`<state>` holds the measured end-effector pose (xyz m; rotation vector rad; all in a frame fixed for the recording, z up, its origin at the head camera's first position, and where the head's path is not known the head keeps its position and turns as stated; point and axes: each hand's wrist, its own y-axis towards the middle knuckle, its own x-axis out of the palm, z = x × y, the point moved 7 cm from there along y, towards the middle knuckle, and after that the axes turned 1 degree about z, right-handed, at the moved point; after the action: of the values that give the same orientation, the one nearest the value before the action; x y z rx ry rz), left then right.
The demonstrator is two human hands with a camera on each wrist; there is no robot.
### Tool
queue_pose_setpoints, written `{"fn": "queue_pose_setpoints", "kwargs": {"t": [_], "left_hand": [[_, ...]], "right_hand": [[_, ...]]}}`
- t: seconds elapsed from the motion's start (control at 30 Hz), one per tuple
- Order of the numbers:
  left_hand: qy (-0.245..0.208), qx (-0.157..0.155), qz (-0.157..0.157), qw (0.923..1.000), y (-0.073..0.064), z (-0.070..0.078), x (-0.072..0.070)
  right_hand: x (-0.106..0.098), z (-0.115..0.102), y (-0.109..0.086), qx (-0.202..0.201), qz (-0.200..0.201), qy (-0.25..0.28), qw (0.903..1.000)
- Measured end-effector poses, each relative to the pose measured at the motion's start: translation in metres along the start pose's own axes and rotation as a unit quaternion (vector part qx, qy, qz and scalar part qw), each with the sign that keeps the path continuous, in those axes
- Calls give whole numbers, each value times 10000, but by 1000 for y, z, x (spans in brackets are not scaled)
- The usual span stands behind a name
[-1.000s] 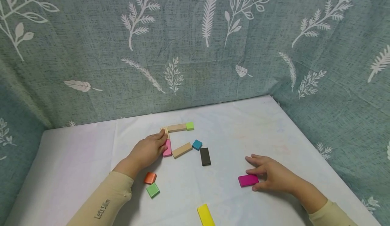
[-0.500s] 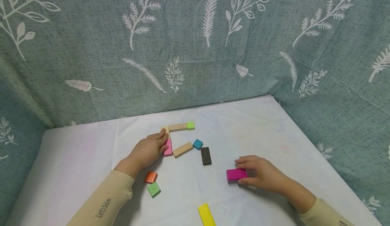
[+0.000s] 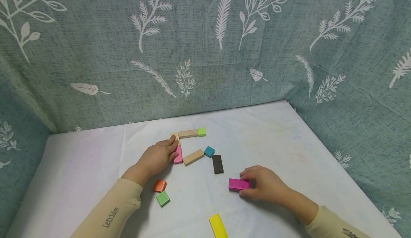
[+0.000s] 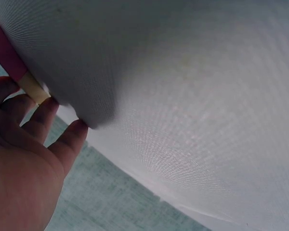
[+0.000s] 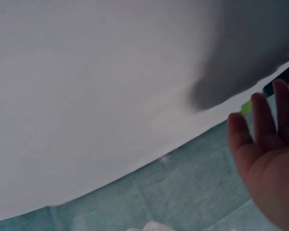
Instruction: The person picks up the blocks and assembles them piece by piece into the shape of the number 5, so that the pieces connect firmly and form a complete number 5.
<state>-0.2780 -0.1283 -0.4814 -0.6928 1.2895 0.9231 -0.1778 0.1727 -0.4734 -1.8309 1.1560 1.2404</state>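
In the head view my left hand (image 3: 159, 156) rests on a pink block (image 3: 177, 157) and the pale wooden block (image 3: 175, 136) beyond it, which lie end to end. Its fingers are extended along both, and in the left wrist view they touch the sides of the pink block (image 4: 7, 50) and wooden block (image 4: 32, 87). At the right, my right hand (image 3: 264, 184) grips a magenta block (image 3: 237, 184) between thumb and fingers, low over the cloth; whether it touches the cloth I cannot tell. The magenta block is out of sight in the right wrist view.
A wooden block (image 3: 188, 134) and lime cube (image 3: 201, 132) continue the row. Nearby lie a second wooden block (image 3: 193, 157), blue block (image 3: 209, 151) and black block (image 3: 217, 164). Orange (image 3: 160, 186), green (image 3: 163, 198) and yellow (image 3: 218, 226) blocks are nearer. Patterned fabric (image 3: 205, 77) borders the table.
My right hand has closed around the magenta block and moved left with it, toward the black block. The left hand has stayed on the pink and wooden blocks.
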Motion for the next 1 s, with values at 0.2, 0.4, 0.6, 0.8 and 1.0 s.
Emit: {"fn": "queue_pose_setpoints", "kwargs": {"t": [0.2, 0.4, 0.6, 0.8, 1.0], "left_hand": [[23, -13, -11, 10000, 0, -1, 2], [6, -5, -10, 10000, 1, -1, 2], [10, 19, -4, 10000, 1, 1, 0], [49, 13, -26, 10000, 0, 1, -1], [65, 34, -26, 10000, 0, 1, -1]], "right_hand": [[6, -14, 2, 17, 155, -316, 9994], [8, -17, 6, 184, 248, -392, 9988], [7, -20, 7, 161, 398, -614, 9972], [6, -25, 7, -6, 615, -824, 9947], [8, -26, 8, -11, 542, -748, 9957]]}}
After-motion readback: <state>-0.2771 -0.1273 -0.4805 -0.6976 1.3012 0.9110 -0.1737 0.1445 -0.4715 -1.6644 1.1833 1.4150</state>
